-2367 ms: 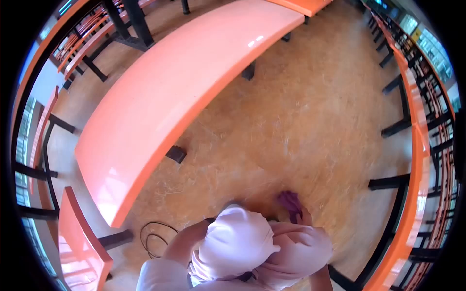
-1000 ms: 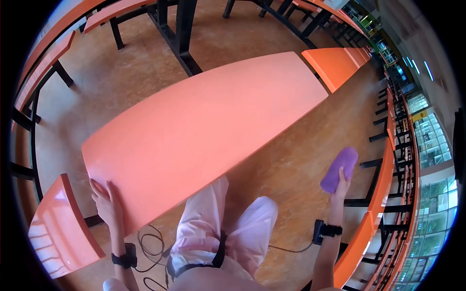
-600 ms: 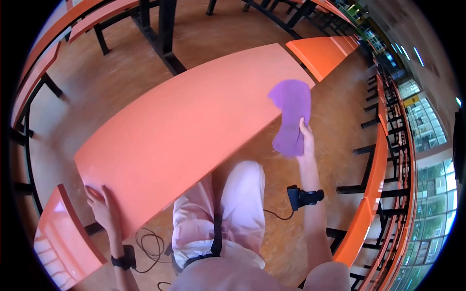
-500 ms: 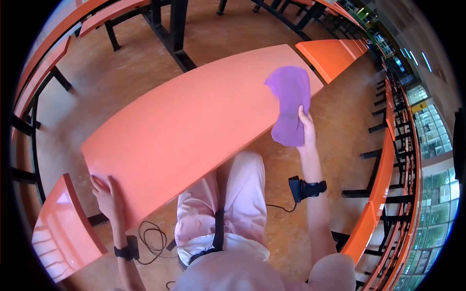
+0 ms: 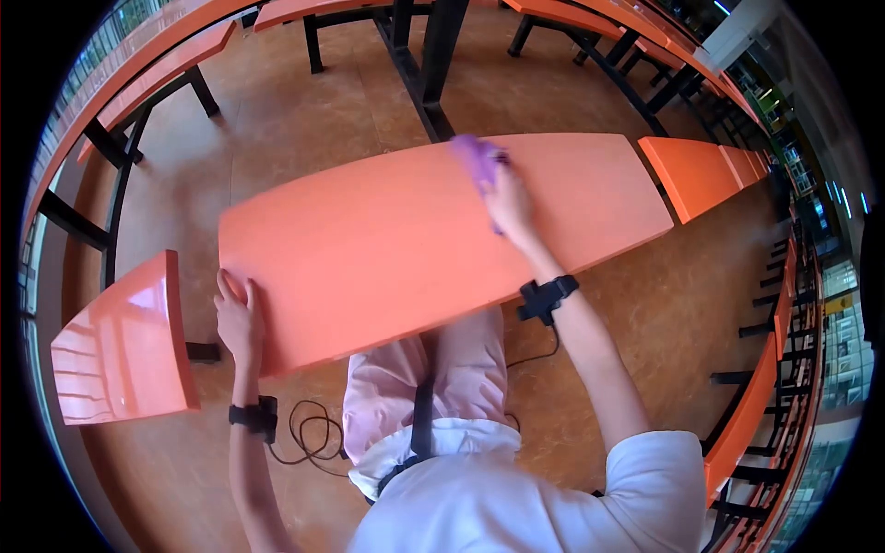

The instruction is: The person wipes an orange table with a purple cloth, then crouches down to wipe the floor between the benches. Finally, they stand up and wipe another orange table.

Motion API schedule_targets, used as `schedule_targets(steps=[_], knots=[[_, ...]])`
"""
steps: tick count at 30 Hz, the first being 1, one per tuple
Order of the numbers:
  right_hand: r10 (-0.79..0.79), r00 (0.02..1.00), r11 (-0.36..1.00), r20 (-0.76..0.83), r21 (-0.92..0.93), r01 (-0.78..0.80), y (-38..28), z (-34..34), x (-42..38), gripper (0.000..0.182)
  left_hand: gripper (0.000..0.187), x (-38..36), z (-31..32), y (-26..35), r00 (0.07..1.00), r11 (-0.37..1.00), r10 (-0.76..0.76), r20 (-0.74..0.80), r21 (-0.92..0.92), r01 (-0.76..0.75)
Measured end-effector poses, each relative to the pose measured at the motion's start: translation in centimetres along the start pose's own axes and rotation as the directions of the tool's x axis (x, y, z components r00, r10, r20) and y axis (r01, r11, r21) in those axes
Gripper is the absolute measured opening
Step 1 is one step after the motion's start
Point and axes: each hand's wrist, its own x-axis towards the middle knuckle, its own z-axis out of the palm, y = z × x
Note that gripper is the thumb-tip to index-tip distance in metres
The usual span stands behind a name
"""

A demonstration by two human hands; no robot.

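A long orange table (image 5: 369, 249) spans the view in front of my knees. Over its far middle part, my right hand (image 5: 509, 198) grips a purple cloth (image 5: 479, 161), which is bunched up and blurred by motion. Whether the cloth touches the tabletop is hard to tell. At the table's left end my left hand (image 5: 240, 318) rests on the corner, fingers apart, with no object in it. A black device is strapped to each wrist.
A glossy orange seat (image 5: 129, 346) is at the left, and another orange seat (image 5: 691, 175) lies beyond the table's right end. Black metal supports (image 5: 438, 64) stand behind the table. A loose black cable (image 5: 313, 433) lies on the floor near my legs.
My right hand has moved left and inward over the table with the cloth, which was spread out and is now bunched. The view has shifted; my left hand stays at the table's left end.
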Motion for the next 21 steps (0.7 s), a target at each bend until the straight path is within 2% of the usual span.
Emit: schedule_targets(steps=[3, 4, 6, 7, 9, 10, 11, 12, 13, 14, 15, 16, 17, 19, 21], knots=[[-0.345, 0.934, 0.938, 0.091, 0.061, 0.341, -8.4, 3.0, -4.4, 0.023, 0.055, 0.1, 0.0, -0.3, 1.000, 1.000, 0.012, -0.008, -0.008, -0.012], [-0.475, 0.880, 0.860, 0.018, 0.220, 0.460, -10.6, 3.4, -6.1, 0.018, 0.055, 0.2, 0.0, -0.3, 1.000, 1.000, 0.013, -0.004, -0.017, -0.013], [-0.652, 0.744, 0.756, 0.146, 0.206, 0.622, -13.1, 2.7, -8.6, 0.027, 0.056, 0.3, 0.0, -0.4, 1.000, 1.000, 0.016, 0.011, -0.018, -0.016], [-0.647, 0.748, 0.760, 0.148, 0.206, 0.616, -12.7, 2.3, -8.9, 0.027, 0.056, 0.3, -0.1, -0.6, 1.000, 1.000, 0.015, 0.021, -0.026, -0.014], [-0.707, 0.705, 0.695, 0.053, 0.238, 0.679, -10.7, 1.1, -9.2, 0.039, 0.057, 0.6, 0.3, -1.2, 0.999, 0.999, 0.029, 0.026, -0.045, -0.028], [-0.665, 0.740, 0.740, 0.098, 0.215, 0.637, -8.7, -0.3, -8.7, 0.045, 0.057, 0.6, 0.7, -1.5, 0.999, 0.999, 0.025, 0.033, -0.045, -0.024], [-0.633, 0.770, 0.774, 0.079, 0.101, 0.626, -5.7, -0.6, -7.7, 0.041, 0.057, 0.6, 0.6, -1.4, 0.999, 0.998, 0.028, 0.031, -0.052, -0.026], [-0.538, 0.841, 0.843, 0.058, 0.014, 0.538, -3.0, -2.3, -6.6, 0.037, 0.057, 0.6, 0.5, -1.4, 0.999, 0.998, 0.029, 0.029, -0.056, -0.027], [-0.475, 0.879, 0.878, -0.041, -0.083, 0.471, 0.3, -3.7, -5.5, 0.036, 0.057, 0.6, 0.4, -1.3, 0.999, 0.997, 0.034, 0.027, -0.071, -0.032], [-0.337, 0.939, 0.910, -0.068, -0.281, 0.306, 4.8, -4.3, -4.5, 0.037, 0.057, 0.5, 0.4, -1.2, 0.999, 0.998, 0.024, 0.034, -0.067, -0.022], [-0.242, 0.959, 0.880, -0.147, -0.450, 0.153, 8.9, -5.6, -3.6, 0.041, 0.057, 0.6, 0.3, -1.1, 0.999, 0.998, 0.015, 0.039, -0.057, -0.013], [-0.052, 0.977, 0.860, -0.209, -0.506, -0.062, 11.6, -7.1, -3.0, 0.043, 0.057, 0.7, 0.3, -0.9, 0.999, 0.999, 0.005, 0.043, -0.047, -0.003], [0.003, 0.957, 0.804, -0.291, -0.569, -0.175, 14.3, -8.2, -2.5, 0.042, 0.057, 0.5, 0.2, -0.7, 0.999, 0.999, 0.017, 0.027, -0.048, -0.016], [0.343, 0.871, 0.736, -0.350, -0.477, -0.481, 17.1, -9.2, -1.0, 0.037, 0.057, 0.3, -0.2, 0.0, 0.999, 0.999, -0.003, 0.041, -0.035, 0.004], [0.320, 0.880, 0.736, -0.351, -0.493, -0.465, 16.4, -7.7, -0.2, 0.037, 0.058, 0.4, -0.1, -0.3, 1.000, 1.000, 0.013, 0.028, -0.019, -0.013]])
